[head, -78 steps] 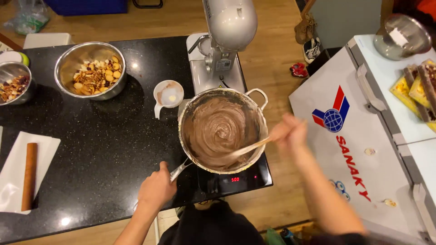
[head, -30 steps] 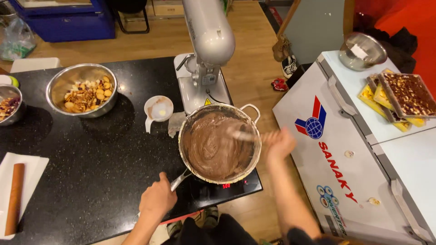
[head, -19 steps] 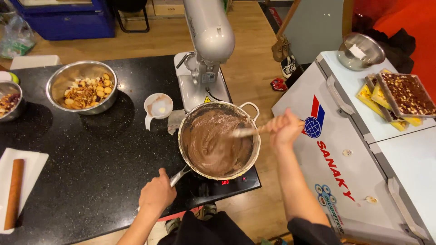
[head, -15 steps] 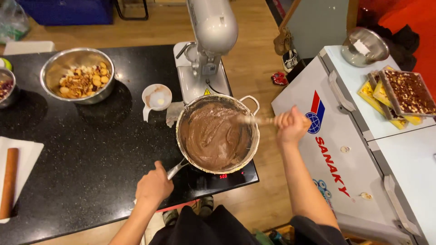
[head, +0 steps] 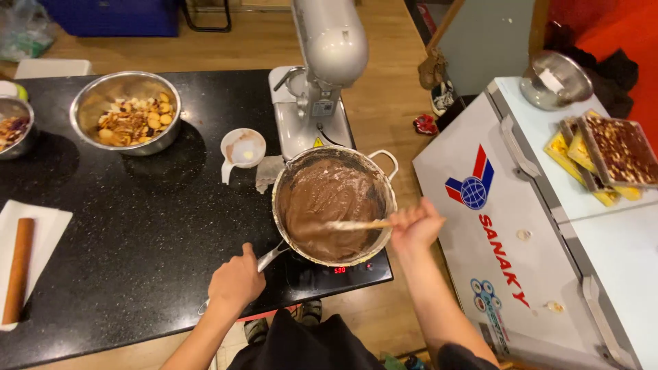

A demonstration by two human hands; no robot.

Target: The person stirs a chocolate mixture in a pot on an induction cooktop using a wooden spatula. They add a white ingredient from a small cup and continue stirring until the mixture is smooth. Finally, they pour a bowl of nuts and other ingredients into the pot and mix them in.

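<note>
Far-left edge of the black counter (head: pixel 137 233): a wooden rolling pin (head: pixel 16 270) lies on a white sheet (head: pixel 41 233). At the rear-left edge, a small steel bowl (head: pixel 12 127) stands partly out of frame. Just beside it, a larger steel bowl (head: pixel 127 112) holds mixed nuts and biscuits. A white measuring cup (head: pixel 241 149) stands near the rear middle, just left of the grey stand mixer (head: pixel 322 75).

Left hand (head: pixel 236 282): near the front edge, fingers clenched around the pan's handle (head: pixel 269 257). The steel pan (head: pixel 334 203) sits on the induction hob (head: pixel 336 270) at the counter's right front corner and contains brown batter (head: pixel 329 205).

Right hand (head: pixel 413 226): just past the pan's right rim, fingers grasping a wooden spoon (head: pixel 356 224), whose tip lies in the batter.

Right of the counter: a white chest freezer (head: pixel 521 226) carries a steel bowl (head: pixel 555 79) and trays (head: pixel 610 154).
</note>
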